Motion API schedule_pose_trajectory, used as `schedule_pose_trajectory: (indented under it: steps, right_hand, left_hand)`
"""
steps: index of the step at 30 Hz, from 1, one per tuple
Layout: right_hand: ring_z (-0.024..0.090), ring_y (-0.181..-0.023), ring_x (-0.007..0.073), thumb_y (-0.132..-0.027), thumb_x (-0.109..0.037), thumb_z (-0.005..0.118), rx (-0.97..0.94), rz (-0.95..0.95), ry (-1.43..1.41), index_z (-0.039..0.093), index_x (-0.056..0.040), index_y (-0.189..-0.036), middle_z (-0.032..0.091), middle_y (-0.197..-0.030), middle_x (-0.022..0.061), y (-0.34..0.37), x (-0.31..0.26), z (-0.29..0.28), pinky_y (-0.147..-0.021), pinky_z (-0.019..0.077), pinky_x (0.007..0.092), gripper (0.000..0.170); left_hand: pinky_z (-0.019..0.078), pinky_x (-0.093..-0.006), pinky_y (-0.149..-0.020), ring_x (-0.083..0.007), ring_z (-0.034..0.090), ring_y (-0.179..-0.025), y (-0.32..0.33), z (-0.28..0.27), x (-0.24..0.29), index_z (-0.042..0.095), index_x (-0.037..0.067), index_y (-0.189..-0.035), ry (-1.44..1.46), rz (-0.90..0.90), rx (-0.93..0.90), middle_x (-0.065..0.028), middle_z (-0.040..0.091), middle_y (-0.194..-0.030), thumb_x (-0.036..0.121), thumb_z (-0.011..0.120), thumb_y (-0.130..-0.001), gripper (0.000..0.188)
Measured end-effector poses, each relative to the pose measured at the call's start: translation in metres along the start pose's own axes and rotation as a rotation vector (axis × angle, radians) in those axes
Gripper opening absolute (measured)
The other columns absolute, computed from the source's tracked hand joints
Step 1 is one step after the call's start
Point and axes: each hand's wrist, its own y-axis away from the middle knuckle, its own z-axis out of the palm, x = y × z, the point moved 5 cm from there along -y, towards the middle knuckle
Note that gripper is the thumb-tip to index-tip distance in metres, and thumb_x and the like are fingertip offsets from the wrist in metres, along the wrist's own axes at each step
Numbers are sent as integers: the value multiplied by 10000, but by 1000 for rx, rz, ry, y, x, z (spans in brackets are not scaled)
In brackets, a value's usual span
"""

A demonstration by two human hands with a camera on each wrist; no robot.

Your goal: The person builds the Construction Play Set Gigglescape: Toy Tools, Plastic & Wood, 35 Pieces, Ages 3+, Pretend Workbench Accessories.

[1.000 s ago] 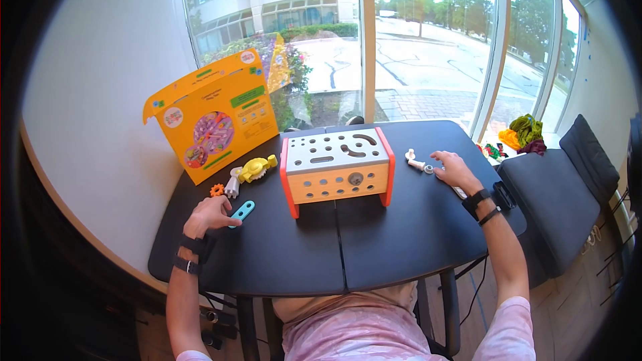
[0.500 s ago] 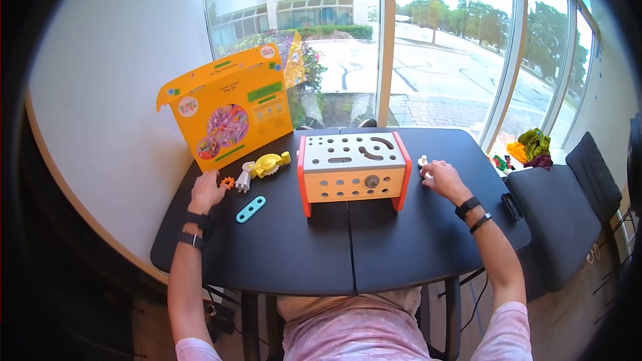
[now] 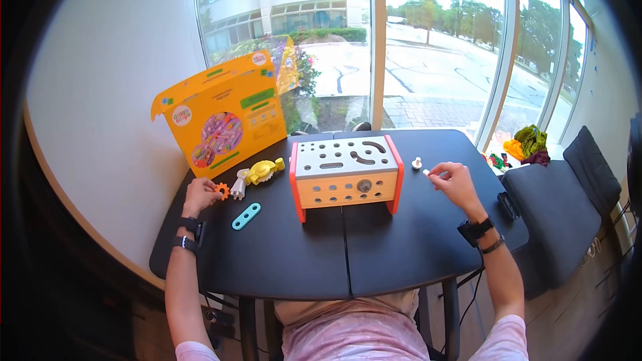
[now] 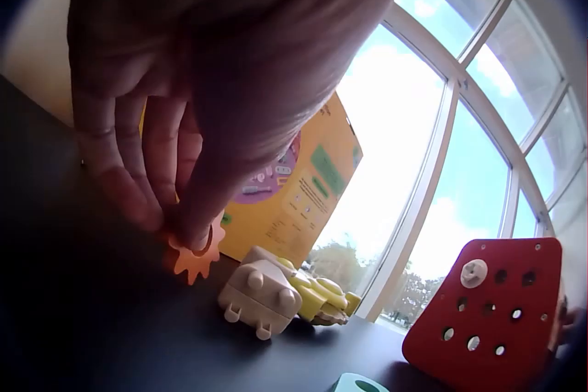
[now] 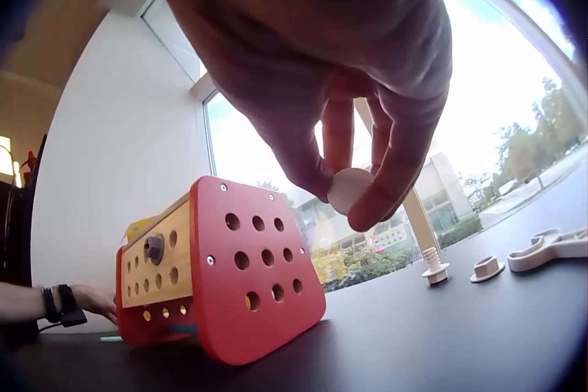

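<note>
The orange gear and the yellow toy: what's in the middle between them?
A pale toy piece lies between the orange gear and the yellow toy; you can see it in the head view.

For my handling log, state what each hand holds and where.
The left hand pinches the orange gear by its near edge; the right hand pinches a white round-faced piece by its rim.

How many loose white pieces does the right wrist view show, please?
4: a round piece in the right hand; on the table, left to right, a screw, short piece and wrench; others may be hidden.
</note>
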Motion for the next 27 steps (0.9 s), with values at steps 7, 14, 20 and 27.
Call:
schedule_pose_trajectory:
  steps: [7, 14, 20, 27]
  right_hand:
    - [767, -947, 111, -997, -85, 831, -88, 25, -439, 800, 35, -1271, 824, -1077, 91, 48, -41, -30, -827, 621, 253, 300]
    - [779, -1038, 141, -1067, -69, 768, -71, -75, -525, 758, 34, -1305, 822, -1125, 121, 81, -94, -17, -971, 629, 283, 259]
    - [793, -1078, 180, -1154, -194, 674, -257, -5, -822, 685, 12, -1274, 807, -1203, 161, 93, -116, 16, -1004, 649, 317, 238]
    - [790, -1057, 191, -1191, -281, 614, -402, 191, -1082, 621, -47, -1198, 787, -1163, 185, 89, -113, 51, -972, 652, 300, 234]
  left_hand:
    - [646, -279, -705, -151, 790, -774, 54, -31, 95, 783, -89, -1088, 342, 349, 72, -148, 838, -936, 60, 914, -901, 272]
    - [657, -269, -819, -158, 824, -923, 141, 1, 223, 787, -81, -1137, 494, 547, -176, -155, 852, -1038, 37, 869, -960, 227]
    - [647, -245, -817, -118, 824, -889, 179, 44, 265, 814, -52, -1107, 362, 660, -219, -119, 860, -991, 40, 874, -953, 189]
    - [645, -263, -770, -151, 841, -865, 181, 69, 268, 813, -51, -1094, 338, 646, -226, -112, 858, -946, 64, 856, -970, 175]
